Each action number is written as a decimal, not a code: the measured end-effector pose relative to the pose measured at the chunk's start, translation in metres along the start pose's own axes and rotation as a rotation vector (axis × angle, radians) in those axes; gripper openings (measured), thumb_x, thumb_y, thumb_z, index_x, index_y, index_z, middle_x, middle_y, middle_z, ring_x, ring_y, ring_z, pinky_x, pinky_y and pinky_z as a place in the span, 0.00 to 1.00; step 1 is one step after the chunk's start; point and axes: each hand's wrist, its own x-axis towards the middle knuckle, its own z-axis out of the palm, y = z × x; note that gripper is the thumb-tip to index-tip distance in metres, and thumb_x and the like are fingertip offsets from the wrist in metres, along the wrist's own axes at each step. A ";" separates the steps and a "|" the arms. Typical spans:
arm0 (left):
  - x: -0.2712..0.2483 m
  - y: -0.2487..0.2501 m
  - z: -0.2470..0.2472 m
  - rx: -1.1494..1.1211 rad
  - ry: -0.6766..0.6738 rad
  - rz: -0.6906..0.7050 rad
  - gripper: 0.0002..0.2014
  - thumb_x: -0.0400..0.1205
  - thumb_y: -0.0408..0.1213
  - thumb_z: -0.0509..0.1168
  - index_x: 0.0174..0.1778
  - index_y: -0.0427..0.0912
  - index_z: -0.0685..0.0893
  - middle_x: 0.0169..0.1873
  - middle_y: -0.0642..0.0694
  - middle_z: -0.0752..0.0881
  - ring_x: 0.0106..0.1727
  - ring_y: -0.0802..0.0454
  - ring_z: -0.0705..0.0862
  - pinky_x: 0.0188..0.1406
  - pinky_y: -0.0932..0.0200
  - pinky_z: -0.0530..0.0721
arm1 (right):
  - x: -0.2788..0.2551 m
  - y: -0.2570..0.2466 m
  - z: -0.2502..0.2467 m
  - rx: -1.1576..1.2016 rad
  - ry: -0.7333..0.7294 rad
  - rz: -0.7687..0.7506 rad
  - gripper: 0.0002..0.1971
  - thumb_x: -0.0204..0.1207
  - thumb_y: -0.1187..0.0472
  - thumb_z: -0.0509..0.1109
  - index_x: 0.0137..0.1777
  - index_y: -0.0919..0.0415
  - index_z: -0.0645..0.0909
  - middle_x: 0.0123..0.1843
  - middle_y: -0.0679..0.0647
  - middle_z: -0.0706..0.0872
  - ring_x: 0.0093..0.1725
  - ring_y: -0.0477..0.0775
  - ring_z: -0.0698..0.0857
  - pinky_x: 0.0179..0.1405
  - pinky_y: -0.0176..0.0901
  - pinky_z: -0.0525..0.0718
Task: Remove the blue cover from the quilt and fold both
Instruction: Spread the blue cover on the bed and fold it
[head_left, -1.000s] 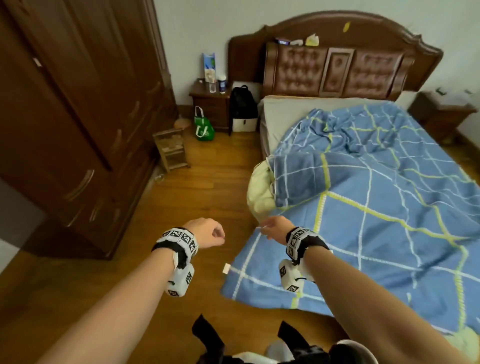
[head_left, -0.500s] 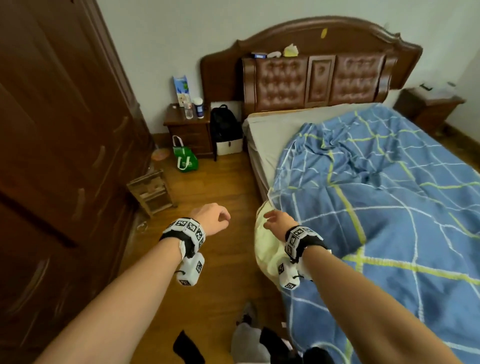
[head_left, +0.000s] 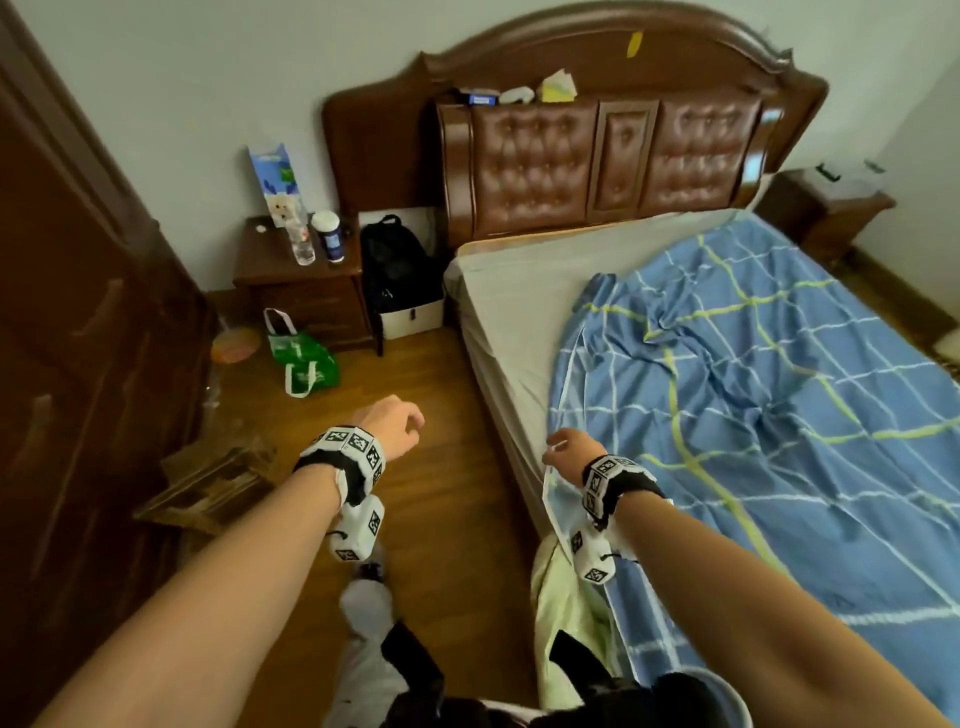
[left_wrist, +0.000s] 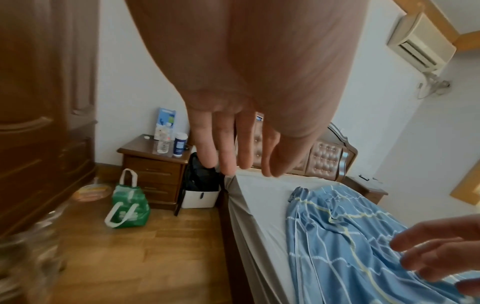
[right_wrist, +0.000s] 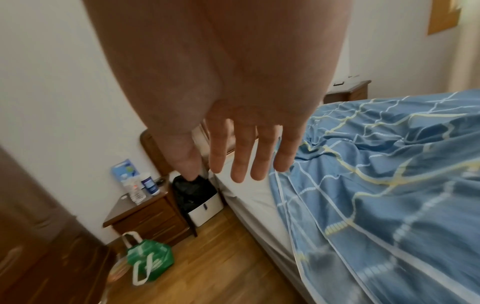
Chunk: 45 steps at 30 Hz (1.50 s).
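Nearest, at 6 o'clock, the pale quilt (head_left: 563, 618) now hangs off the bed edge, both hands, left hand (head_left: 390, 423) and right hand (head_left: 569, 451), spread wide and holding nothing, having released the blue cover (head_left: 779, 441) stretching toward 2 o'clock; separation looks underway.

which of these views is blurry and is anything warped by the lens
Head view: mostly sharp, but wide-angle bending curves the headboard and wardrobe. Left wrist view: motion smear in the lower left corner, and the left hand looms large and soft. Right wrist view: the blue cover streaks toward the bottom right, the wardrobe edge is smeared, and the right hand is soft.
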 end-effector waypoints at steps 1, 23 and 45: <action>0.041 -0.008 -0.008 0.022 -0.026 0.025 0.10 0.82 0.45 0.65 0.59 0.58 0.84 0.63 0.52 0.79 0.55 0.51 0.82 0.46 0.58 0.77 | 0.028 -0.010 -0.005 0.014 0.027 0.024 0.20 0.76 0.55 0.71 0.67 0.54 0.81 0.63 0.55 0.87 0.63 0.58 0.85 0.66 0.48 0.81; 0.641 0.123 -0.223 0.359 -0.113 0.614 0.19 0.81 0.45 0.63 0.70 0.58 0.78 0.70 0.49 0.77 0.73 0.46 0.73 0.70 0.47 0.74 | 0.443 -0.128 -0.221 0.355 0.261 0.434 0.30 0.78 0.51 0.70 0.78 0.58 0.70 0.73 0.60 0.80 0.69 0.62 0.81 0.68 0.51 0.78; 1.062 0.286 -0.001 0.316 -0.541 0.665 0.21 0.81 0.42 0.64 0.72 0.53 0.76 0.72 0.45 0.75 0.73 0.44 0.73 0.70 0.47 0.74 | 0.855 0.045 -0.251 0.323 0.250 1.001 0.45 0.70 0.45 0.77 0.80 0.61 0.58 0.77 0.67 0.68 0.74 0.72 0.70 0.69 0.64 0.75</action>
